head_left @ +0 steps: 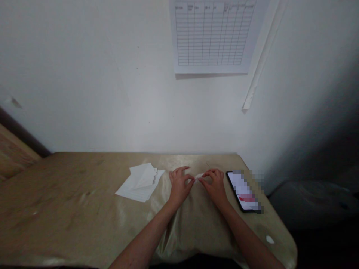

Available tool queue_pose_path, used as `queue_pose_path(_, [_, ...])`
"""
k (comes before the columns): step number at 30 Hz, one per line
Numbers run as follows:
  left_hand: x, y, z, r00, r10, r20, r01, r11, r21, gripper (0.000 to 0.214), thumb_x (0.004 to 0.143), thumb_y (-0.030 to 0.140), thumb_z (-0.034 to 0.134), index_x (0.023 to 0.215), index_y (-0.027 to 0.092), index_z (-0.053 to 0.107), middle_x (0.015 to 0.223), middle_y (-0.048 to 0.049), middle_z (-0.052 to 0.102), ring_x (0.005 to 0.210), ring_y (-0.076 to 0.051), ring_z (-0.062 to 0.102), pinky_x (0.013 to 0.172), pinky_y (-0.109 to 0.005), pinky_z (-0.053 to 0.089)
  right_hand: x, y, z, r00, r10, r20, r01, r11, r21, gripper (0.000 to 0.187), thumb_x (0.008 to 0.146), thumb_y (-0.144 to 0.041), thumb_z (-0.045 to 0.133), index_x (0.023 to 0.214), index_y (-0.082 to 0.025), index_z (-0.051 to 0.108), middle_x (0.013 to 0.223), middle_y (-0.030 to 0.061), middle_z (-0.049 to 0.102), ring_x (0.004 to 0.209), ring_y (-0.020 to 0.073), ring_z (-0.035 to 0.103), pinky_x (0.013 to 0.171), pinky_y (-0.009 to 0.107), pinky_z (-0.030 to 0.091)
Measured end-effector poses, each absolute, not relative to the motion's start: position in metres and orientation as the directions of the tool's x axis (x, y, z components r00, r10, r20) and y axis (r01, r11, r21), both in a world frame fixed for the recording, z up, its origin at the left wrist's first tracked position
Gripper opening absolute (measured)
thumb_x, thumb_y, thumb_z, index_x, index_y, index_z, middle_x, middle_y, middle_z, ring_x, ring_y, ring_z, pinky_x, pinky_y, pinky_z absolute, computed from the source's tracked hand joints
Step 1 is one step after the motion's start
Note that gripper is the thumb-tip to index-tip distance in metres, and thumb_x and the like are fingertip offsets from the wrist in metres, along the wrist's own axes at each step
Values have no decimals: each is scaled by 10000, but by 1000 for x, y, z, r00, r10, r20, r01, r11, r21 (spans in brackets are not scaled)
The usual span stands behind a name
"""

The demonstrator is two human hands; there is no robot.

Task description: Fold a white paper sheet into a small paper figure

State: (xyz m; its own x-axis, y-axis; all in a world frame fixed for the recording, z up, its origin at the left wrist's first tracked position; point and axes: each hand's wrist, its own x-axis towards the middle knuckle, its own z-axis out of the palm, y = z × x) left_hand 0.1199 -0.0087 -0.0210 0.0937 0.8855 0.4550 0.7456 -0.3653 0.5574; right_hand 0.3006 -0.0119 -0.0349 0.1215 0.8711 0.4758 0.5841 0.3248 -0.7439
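Note:
Between my two hands is a small strip of white paper point(198, 176), pinched at both ends just above the tabletop. My left hand point(180, 183) grips its left end between thumb and index finger, the other fingers raised and bent. At the right end, my right hand point(214, 183) pinches it the same way, fingers curled. Most of the strip is hidden by the fingertips. To the left of my left hand lies a loose stack of white paper sheets point(137, 187), some folded or torn at the edge.
A phone point(242, 192) with a lit, partly pixelated screen lies right of my right hand. A small white scrap point(269, 239) sits near the right edge of the cloth-covered table point(84, 209). A printed grid sheet point(211, 37) hangs on the wall behind.

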Motion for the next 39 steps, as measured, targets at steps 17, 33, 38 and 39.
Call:
queue_pose_path(17, [117, -4, -23, 83, 909, 408, 728, -334, 598, 84, 804, 244, 790, 877, 284, 805, 1342, -66, 637, 1288, -298, 509, 1129, -568, 324, 307, -8, -32, -20, 878, 478, 598, 394, -699, 96, 866, -330, 722, 853, -250, 773, 1020, 75, 667, 1121, 272, 502, 1039, 462, 392])
queue_pose_path(33, [117, -7, -17, 123, 914, 387, 747, -342, 570, 36, 792, 303, 820, 826, 296, 811, 1377, -64, 609, 1308, -325, 466, 1147, -611, 280, 305, -11, -30, -103, 905, 412, 663, 372, -650, 90, 878, -356, 715, 856, -291, 773, 918, 51, 687, 1030, 265, 544, 987, 438, 378])
queue_pose_path(38, [118, -9, -15, 129, 937, 325, 765, -302, 569, 59, 783, 304, 831, 840, 311, 814, 1382, -61, 616, 1320, -348, 452, 1151, -700, 216, 305, -11, -31, -109, 912, 396, 687, 357, -633, 71, 880, -336, 713, 859, -289, 762, 914, 43, 699, 1027, 263, 551, 983, 436, 359])
queue_pose_path(39, [117, -9, -15, 139, 933, 332, 769, -313, 558, 43, 789, 296, 825, 828, 306, 810, 1384, -60, 615, 1324, -350, 447, 1152, -720, 193, 305, -11, -31, -109, 913, 393, 692, 354, -629, 72, 877, -340, 718, 854, -287, 761, 911, 43, 700, 1031, 264, 551, 984, 439, 355])
